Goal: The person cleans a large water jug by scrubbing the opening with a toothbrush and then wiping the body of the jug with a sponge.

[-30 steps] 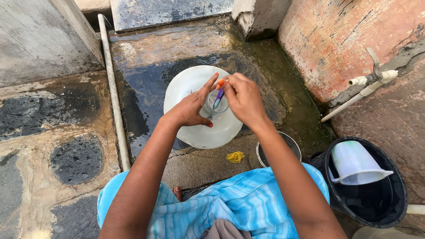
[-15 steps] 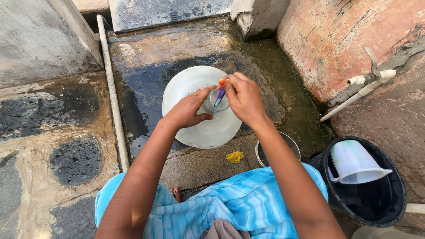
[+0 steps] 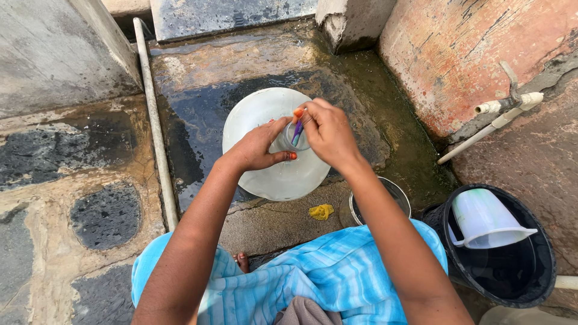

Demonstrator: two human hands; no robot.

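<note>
Head view looks down on a wet, stained concrete floor (image 3: 198,114), dark with water in the middle and patched grey and tan at the sides; a large translucent white plastic water jar (image 3: 271,174) stands upright on that wet floor, directly in front of the person's knees, its body round and smooth, its narrow neck at the centre; the neck is mostly covered by both hands. Left hand (image 3: 259,147) is curled around the neck from the near left side, fingers closed against the plastic, orange-painted nails showing; right hand (image 3: 328,132) is closed over the mouth of the jar, pinching a thin purple and blue brush handle (image 3: 297,131) that points down into the opening; how far the handle goes in cannot be told. Blue and white striped cloth (image 3: 337,271) lies across the lap, soft and folded; a bare toe shows below it. Small yellow crumpled scrap (image 3: 321,211) lies on the concrete just beside the jar; a round metal bowl (image 3: 394,195) sits partly hidden under the right forearm. Black round plastic bucket (image 3: 530,271) stands well to the right, with a pale plastic jug (image 3: 481,219) lying inside it. Thin white pipe (image 3: 155,120) runs along the floor at left; a white plastic tap pipe (image 3: 500,114) juts from the rough, reddish plastered wall (image 3: 457,54).
</note>
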